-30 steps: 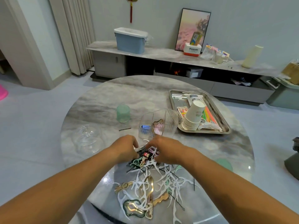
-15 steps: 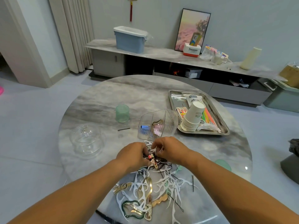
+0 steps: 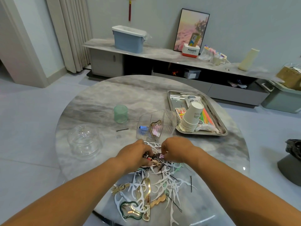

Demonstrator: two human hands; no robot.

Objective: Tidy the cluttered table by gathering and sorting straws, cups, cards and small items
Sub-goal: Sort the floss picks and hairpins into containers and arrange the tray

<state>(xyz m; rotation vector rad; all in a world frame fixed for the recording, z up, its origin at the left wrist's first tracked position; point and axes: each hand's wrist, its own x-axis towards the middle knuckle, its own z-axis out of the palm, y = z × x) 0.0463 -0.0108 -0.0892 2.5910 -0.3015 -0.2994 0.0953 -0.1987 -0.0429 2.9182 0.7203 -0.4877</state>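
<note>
Black pins (image 3: pixel 156 156) half hidden under both hands. Left hand (image 3: pixel 136 154) grips some; right hand (image 3: pixel 175 150) seems to pinch a pink clip (image 3: pixel 161 156).

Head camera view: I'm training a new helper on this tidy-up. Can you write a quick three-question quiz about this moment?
1. True or false: the stack of paper cups lies on the metal tray.
2. What stands nearest the green cup? A) glass lid B) clear divided box C) black hairpin
3. Fill in: both the left hand and the right hand work at the far edge of the pile of ____ and floss picks.

Key: 1 true; 2 C; 3 hair clips.
</note>
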